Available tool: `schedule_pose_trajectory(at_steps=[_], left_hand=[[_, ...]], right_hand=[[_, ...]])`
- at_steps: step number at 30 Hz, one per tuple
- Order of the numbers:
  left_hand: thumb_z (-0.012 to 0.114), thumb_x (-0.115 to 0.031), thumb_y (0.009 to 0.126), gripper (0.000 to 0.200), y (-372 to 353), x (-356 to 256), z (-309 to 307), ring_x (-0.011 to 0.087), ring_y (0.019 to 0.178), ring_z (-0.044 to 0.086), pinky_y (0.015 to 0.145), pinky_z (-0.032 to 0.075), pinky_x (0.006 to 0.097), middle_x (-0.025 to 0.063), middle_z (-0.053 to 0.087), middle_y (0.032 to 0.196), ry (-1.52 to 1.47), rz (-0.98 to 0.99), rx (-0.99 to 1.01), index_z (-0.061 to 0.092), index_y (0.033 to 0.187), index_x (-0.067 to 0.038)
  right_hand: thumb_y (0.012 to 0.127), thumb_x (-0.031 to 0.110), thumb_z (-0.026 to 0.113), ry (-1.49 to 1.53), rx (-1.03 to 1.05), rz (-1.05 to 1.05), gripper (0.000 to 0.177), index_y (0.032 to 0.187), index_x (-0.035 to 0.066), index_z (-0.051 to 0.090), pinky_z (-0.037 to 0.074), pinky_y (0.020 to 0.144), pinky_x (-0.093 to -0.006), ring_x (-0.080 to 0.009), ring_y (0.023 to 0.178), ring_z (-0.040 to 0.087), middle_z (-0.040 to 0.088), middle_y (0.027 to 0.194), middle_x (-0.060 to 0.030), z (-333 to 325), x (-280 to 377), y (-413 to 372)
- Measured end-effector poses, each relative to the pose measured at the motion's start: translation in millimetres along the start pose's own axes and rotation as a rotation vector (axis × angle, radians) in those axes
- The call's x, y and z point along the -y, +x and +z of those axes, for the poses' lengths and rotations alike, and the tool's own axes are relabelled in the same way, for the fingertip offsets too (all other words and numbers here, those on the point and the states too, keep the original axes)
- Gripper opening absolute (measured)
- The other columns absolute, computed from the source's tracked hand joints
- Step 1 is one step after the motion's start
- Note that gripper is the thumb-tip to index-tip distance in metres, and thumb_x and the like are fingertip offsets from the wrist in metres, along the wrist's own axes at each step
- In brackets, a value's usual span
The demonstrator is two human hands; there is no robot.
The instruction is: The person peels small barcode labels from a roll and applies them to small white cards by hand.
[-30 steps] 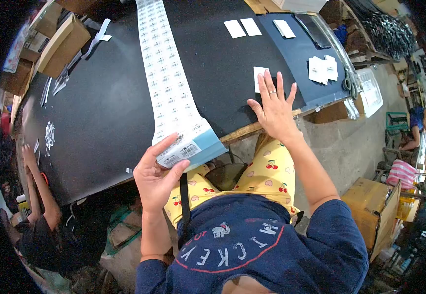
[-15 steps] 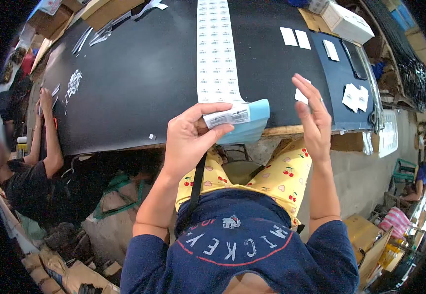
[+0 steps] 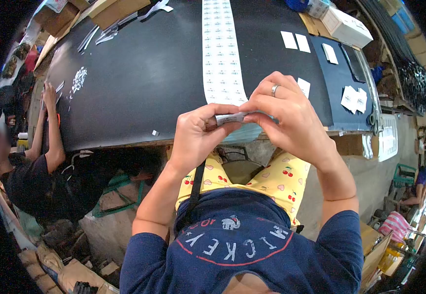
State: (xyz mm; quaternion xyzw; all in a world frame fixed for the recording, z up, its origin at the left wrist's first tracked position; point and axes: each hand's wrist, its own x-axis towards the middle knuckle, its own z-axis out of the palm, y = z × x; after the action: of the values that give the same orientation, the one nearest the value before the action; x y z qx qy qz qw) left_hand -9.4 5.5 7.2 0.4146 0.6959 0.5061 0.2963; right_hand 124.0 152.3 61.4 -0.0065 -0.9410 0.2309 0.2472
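Observation:
A long strip of printed labels [image 3: 221,49] runs down the black table to its front edge, where its end meets my hands. My left hand [image 3: 198,132] pinches the label end between thumb and fingers. Opposite it, my right hand [image 3: 286,112] is closed with thumb and fingertips on the right part of the same label end. Light blue backing [image 3: 242,134] hangs below my fingers, over the table edge. A white card [image 3: 303,87] lies just behind my right hand, partly covered by it.
The black table [image 3: 139,63] carries two white cards [image 3: 295,41], small white pieces [image 3: 79,80] and paper strips at the back left. Stacked cards [image 3: 354,99], a phone [image 3: 352,62] and scissors [image 3: 375,120] lie at the right. Another person's arm [image 3: 53,127] rests at the left edge.
My right hand has moved left from open air and closed on the label end. My left hand has shifted slightly right, and the label end is now mostly covered by fingers.

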Motion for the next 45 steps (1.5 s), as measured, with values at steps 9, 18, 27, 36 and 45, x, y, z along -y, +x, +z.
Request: schedule_pose_trajectory(at_steps=[9, 18, 27, 36, 45], left_hand=[[0.071, 0.004, 0.078, 0.026, -1, 3, 4, 0.0065, 0.081, 0.063, 0.07, 0.053, 0.0219, 0.0054, 0.07, 0.094, -0.1, 0.0, -0.03, 0.067, 0.103, 0.0], [0.077, -0.003, 0.075, 0.042, 2, -4, -6, 0.0125, 0.093, 0.063, 0.081, 0.053, 0.025, 0.0105, 0.066, 0.106, -0.442, -0.047, 0.094, 0.061, 0.113, 0.004], [0.021, -0.085, 0.075, 0.107, 5, 6, -9, 0.0204, 0.101, 0.064, 0.089, 0.05, 0.0344, 0.0165, 0.064, 0.111, -0.479, -0.093, 0.172, 0.054, 0.122, 0.005], [0.024, -0.076, 0.084, 0.094, 8, 6, -9, 0.019, 0.098, 0.065, 0.085, 0.052, 0.0318, 0.0151, 0.065, 0.11, -0.513, -0.175, 0.146, 0.054, 0.123, 0.004], [0.052, -0.046, 0.094, 0.059, 8, 10, -6, 0.0161, 0.096, 0.064, 0.084, 0.053, 0.0299, 0.0128, 0.064, 0.111, -0.638, -0.057, 0.211, 0.052, 0.125, 0.004]], right_hand=[[0.062, -0.004, 0.071, -0.004, -0.036, -0.04, 0.021, 0.08, 0.005, 0.067, 0.041, 0.071, -0.0347, -0.0236, 0.08, 0.055, 0.06, 0.077, -0.004, 4, -1, 2], [0.062, 0.008, 0.064, -0.228, -0.119, -0.218, 0.019, 0.08, 0.003, 0.066, 0.044, 0.083, -0.0398, -0.0254, 0.086, 0.057, 0.058, 0.078, -0.0062, 16, -7, -2], [0.061, 0.01, 0.062, -0.361, -0.222, -0.329, 0.024, 0.083, 0.002, 0.067, 0.045, 0.087, -0.0461, -0.0223, 0.081, 0.057, 0.061, 0.079, -0.005, 32, -15, -15], [0.063, 0.01, 0.063, -0.396, -0.203, -0.289, 0.024, 0.086, 0.003, 0.068, 0.04, 0.094, -0.0504, -0.0205, 0.081, 0.058, 0.062, 0.082, -0.0045, 33, -12, -21], [0.066, 0.005, 0.066, -0.307, -0.16, -0.142, 0.02, 0.086, 0.006, 0.066, 0.033, 0.101, -0.0482, -0.0198, 0.084, 0.058, 0.059, 0.082, -0.0033, 34, -13, -24]])
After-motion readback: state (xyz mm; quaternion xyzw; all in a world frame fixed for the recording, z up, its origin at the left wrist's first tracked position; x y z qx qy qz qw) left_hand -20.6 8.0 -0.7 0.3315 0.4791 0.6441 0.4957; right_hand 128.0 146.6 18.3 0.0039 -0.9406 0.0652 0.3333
